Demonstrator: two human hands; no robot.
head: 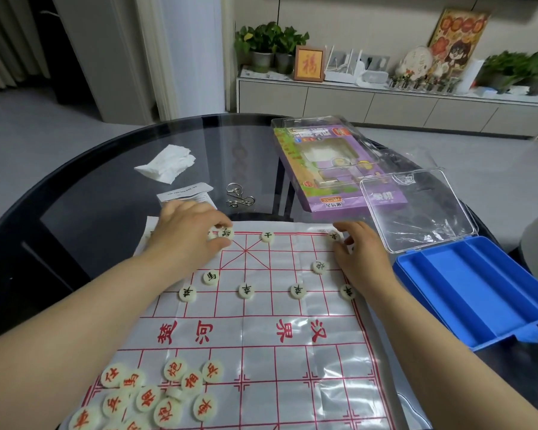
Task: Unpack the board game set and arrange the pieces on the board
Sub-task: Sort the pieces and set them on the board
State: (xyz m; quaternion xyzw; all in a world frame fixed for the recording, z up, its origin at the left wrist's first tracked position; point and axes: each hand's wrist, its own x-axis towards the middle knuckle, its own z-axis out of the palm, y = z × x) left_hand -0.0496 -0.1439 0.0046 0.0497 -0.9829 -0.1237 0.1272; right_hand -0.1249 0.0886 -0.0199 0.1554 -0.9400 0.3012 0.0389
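Note:
A white plastic-sheet board [292,361] with red grid lines lies on the glass table. Several round cream pieces with black characters stand on its far half, among them one [267,236] on the back line and a row [246,290] nearer me. My left hand [190,237] pinches a black-marked piece [226,234] on the far back line, with another piece just left of it. At the far right corner, my right hand [361,259] touches a piece [334,236] with its fingertips. A heap of red-marked pieces [156,395] lies on the board's near left.
An open blue case [479,293] with a clear lid [416,209] sits right of the board. Behind it lies a purple game package [339,169]. A crumpled tissue [168,162], a paper leaflet [187,195] and a metal wire puzzle [238,197] lie beyond the board.

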